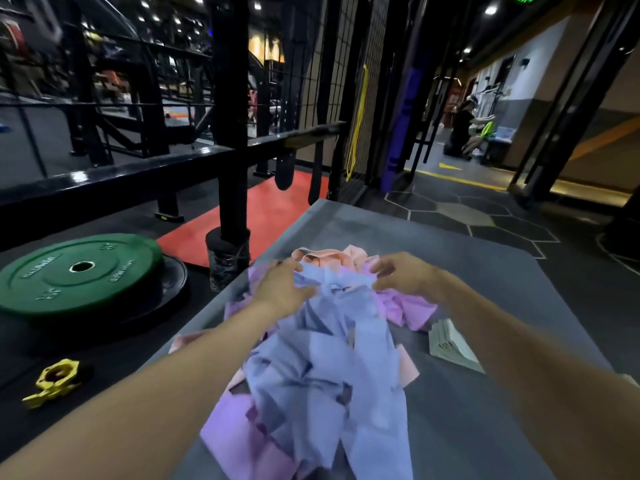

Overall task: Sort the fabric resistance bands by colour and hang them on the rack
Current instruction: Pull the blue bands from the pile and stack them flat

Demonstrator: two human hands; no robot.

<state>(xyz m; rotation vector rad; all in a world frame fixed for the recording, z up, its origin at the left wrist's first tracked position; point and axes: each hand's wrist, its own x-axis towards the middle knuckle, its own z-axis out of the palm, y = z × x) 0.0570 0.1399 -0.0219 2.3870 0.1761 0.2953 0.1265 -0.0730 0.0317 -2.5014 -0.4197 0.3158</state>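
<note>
The sorting step is in hand, and nothing from this heap has reached the rack (228, 109) so far as this view shows. A mixed heap of fabric bands (322, 358) lies on the grey desk (485, 427), with blue ones on top, lilac ones (405, 306) at the sides and near edge, and peach ones (329, 256) at the far end. Both hands are at the far part of the heap: the left hand (282, 289) lies on the blue cloth with fingers spread and loosely bent, and the right hand (403, 271) has its fingers curled at the edge of the blue cloth, though blur leaves it unclear whether either is actually pinching a band. The next move likely calls for separating one colour, probably the blue top layer, lifting it free without dragging the lilac and peach bands tangled beneath.
</note>
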